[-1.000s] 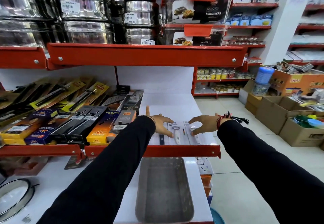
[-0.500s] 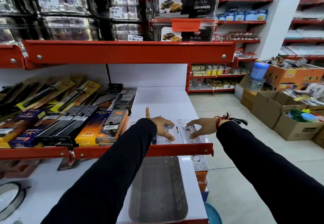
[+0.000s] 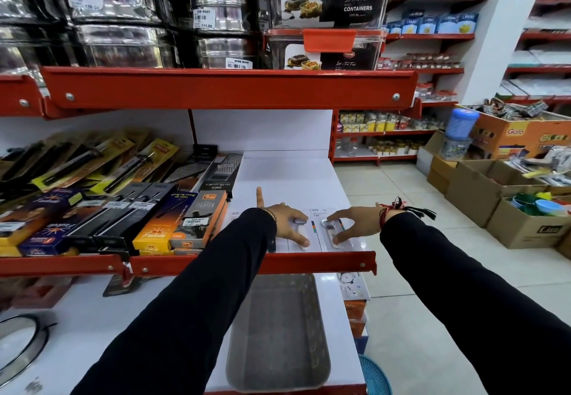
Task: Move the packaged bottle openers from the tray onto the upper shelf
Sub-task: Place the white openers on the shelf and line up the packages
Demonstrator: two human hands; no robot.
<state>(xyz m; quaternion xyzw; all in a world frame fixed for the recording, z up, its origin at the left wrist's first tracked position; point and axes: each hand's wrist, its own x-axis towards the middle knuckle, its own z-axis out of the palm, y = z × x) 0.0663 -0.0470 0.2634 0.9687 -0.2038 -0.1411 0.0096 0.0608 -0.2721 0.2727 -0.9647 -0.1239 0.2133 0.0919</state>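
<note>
Head view: both hands lie flat and spread on clear flat bottle opener packs [image 3: 332, 234] on the red-edged white shelf [image 3: 253, 263], left hand [image 3: 289, 224], right hand [image 3: 352, 223], above the grey metal tray [image 3: 278, 333]

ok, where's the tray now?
Head view, bottom centre: the tray sits on the lower shelf, below the red shelf edge, between both sleeves.
</note>
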